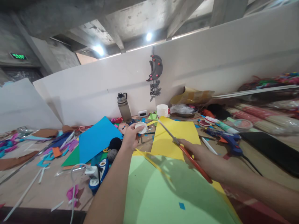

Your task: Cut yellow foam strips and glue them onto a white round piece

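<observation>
My left hand (130, 137) is closed around a small round white cup (141, 127), with its round face turned towards me. A thin yellow paper strip (152, 123) runs from the cup to the right, close to the scissor tips. In my right hand (193, 152) is a pair of scissors (167, 129) with long orange-red handles, its blades pointing up and left. Yellow paper (187, 130) lies behind the blades. Below both hands are light green sheets (149, 193), with loose yellow strips (151, 161) and a small blue paper piece (182, 206) over them.
Blue paper (98, 137), a power strip (102, 171) and paper scraps lie left. Behind stand a bottle (124, 107) and a stack of white cups (162, 110). A glue gun (229, 141) and a black tray-like slab (271, 149) are right. A grey moon ornament (156, 70) hangs on the partition.
</observation>
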Demonstrator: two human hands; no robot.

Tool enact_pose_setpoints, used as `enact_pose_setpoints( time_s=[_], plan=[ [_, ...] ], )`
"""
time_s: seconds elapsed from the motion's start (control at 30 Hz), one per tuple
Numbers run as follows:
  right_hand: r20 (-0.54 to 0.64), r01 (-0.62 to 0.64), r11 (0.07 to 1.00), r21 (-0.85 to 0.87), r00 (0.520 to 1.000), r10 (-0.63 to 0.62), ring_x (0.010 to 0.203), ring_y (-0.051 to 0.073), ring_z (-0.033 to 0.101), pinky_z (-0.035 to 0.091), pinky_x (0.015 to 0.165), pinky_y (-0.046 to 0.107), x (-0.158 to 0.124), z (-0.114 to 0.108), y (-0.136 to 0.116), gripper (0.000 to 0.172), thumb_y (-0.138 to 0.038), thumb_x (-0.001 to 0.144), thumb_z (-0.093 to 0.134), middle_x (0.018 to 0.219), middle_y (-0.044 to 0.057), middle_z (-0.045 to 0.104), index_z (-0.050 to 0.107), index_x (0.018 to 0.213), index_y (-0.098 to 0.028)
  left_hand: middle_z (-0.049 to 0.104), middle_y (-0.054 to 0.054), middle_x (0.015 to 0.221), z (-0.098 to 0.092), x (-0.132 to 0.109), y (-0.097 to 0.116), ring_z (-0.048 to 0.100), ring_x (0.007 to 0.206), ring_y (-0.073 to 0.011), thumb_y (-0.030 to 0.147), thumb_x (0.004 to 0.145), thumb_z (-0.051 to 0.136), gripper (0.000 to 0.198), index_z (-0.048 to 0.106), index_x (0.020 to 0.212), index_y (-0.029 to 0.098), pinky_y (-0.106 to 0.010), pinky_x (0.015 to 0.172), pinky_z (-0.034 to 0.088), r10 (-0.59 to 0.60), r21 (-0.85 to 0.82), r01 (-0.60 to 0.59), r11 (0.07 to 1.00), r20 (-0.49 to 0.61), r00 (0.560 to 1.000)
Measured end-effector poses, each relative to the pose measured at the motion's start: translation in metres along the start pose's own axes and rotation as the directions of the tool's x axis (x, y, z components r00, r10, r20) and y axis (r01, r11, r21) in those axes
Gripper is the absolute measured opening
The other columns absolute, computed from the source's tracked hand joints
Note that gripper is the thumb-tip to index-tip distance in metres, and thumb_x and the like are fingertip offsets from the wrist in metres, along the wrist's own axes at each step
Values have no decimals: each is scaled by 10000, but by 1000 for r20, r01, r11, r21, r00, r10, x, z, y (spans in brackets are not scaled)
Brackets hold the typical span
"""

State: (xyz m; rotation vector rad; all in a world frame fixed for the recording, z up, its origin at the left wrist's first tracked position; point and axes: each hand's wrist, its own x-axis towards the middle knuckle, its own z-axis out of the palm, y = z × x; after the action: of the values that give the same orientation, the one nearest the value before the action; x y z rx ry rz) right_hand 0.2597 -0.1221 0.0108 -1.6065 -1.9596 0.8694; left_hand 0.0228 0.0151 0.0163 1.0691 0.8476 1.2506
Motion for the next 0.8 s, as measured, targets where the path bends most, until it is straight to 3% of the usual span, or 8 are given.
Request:
enact_pose_setpoints(
  time_s=[0.1, 0.17, 0.3, 0.4, 0.8],
  plan=[
    [-18, 1, 958, 286, 1000, 4, 636, 140, 563, 464, 554, 246, 2, -1, -15, 399, -351, 840, 455, 866, 36, 615, 432, 1212, -208, 667, -25, 714, 0, 0, 1, 609, 644, -132, 238, 496, 822, 365, 653, 806, 148, -189, 492, 410, -3, -17, 3, 1000, 1, 1000],
    [-16, 3, 922, 387, 1000, 3, 568, 123, 535, 460, 504, 229, 7, 0, -25, 347, -377, 833, 462, 737, -7, 559, 452, 1130, -198, 663, -22, 716, 0, 0, 1, 590, 622, -116, 232, 497, 819, 355, 649, 795, 143, -186, 483, 400, 1, -20, -1, 1000, -5, 1000],
    [40, -80, 927, 367, 997, 70, 372, 97, 460, 387, 366, 206, 18, 6, -32, 267, -452, 832, 475, 523, -73, 444, 514, 934, -209, 637, -3, 681, 0, 0, 1, 549, 576, -91, 233, 517, 815, 317, 629, 757, 141, -185, 467, 387, 32, -21, -32, 999, -6, 999],
    [81, -139, 910, 391, 990, 116, 348, 94, 473, 389, 343, 196, 24, 13, -27, 260, -465, 834, 487, 510, -77, 457, 512, 900, -214, 635, 5, 687, 0, 0, 1, 554, 588, -89, 227, 519, 817, 319, 623, 759, 146, -182, 477, 397, 50, -32, -51, 998, -25, 998],
    [106, -175, 764, 621, 984, 140, 333, 85, 449, 399, 288, 199, 38, 33, -7, 266, -473, 804, 517, 509, -89, 442, 465, 776, -214, 660, -21, 743, 6, -4, -5, 591, 633, -104, 242, 560, 816, 343, 640, 837, 142, -173, 497, 438, -18, -8, 18, 1000, 9, 1000]
  ],
)
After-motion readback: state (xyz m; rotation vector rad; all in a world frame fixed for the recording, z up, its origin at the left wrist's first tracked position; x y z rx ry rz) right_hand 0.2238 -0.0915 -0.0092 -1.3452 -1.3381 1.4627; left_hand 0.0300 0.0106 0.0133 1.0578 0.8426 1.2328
